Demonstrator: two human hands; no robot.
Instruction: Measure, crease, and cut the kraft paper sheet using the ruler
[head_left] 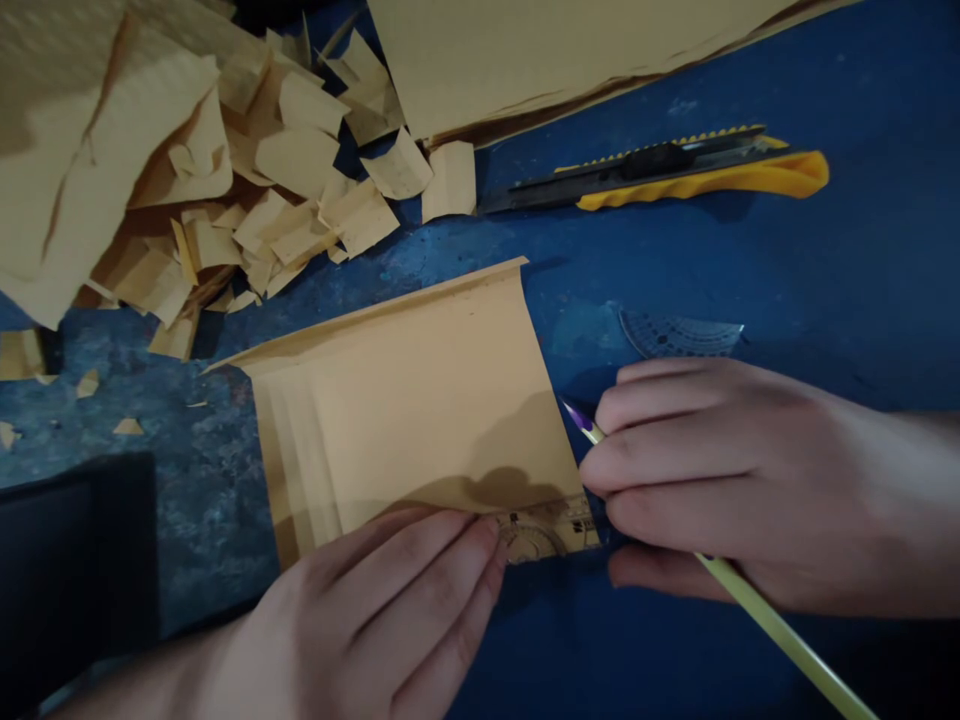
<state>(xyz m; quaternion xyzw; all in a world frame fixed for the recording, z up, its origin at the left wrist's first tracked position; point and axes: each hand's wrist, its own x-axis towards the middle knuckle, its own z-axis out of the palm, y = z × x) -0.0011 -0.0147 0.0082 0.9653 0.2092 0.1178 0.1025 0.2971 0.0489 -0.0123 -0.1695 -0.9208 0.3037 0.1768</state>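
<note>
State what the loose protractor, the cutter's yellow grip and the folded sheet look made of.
Protractor: clear, probably plastic; the blue tabletop shows through. Yellow grip: likely smooth plastic, from its soft sheen. Folded sheet: matte paper or thin card, by its creases.

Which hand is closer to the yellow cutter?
Right. The right hand, holding a pencil, is below the yellow cutter in the picture, with a clear protractor between them. The left hand is farther, down on the brown paper.

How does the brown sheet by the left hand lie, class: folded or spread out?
Mostly spread out: the brown sheet shows a broad open face, though its far edge is bent and creases mark its left side.
</note>
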